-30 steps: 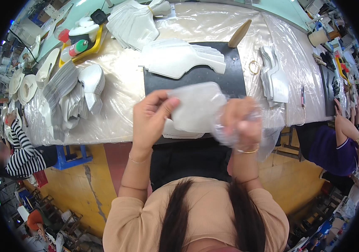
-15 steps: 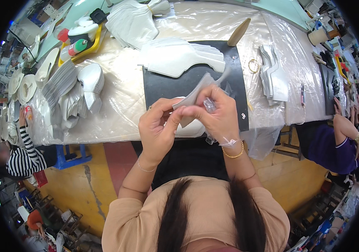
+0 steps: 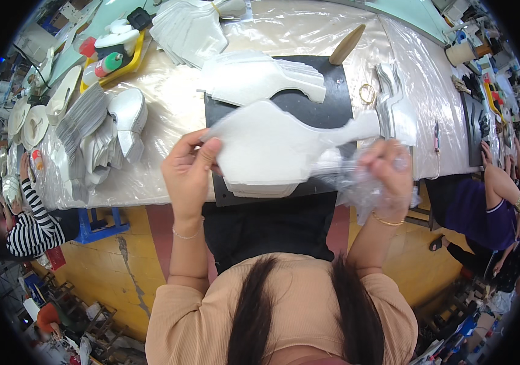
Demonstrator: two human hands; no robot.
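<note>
My left hand point(image 3: 190, 176) pinches the left edge of a white, flat cut-out piece point(image 3: 272, 143) between thumb and fingers. The piece is spread out above the black mat point(image 3: 340, 91), its narrow tail pointing right. In my right hand point(image 3: 391, 173), blurred by motion, is crumpled clear plastic film point(image 3: 351, 173), which trails toward the right side of the piece. Whether the film is joined to the piece I cannot tell. Beyond the piece, a fanned stack of similar white cut-outs point(image 3: 248, 79) lies on the mat. More white sheets point(image 3: 260, 190) show under the piece's near edge.
A pointed wooden tool point(image 3: 346, 45) stands at the mat's far right corner. Right of the mat are a yellow ring point(image 3: 366, 93) and white shaped pieces point(image 3: 397, 112). Bundled white pieces point(image 3: 127, 121) and a yellow tray point(image 3: 135, 61) with bottles sit left. Co-workers are at both sides.
My hands have moved apart, the right one going right with the plastic film. The white piece, held edge-on and bent before, is now opened out flat in my left hand.
</note>
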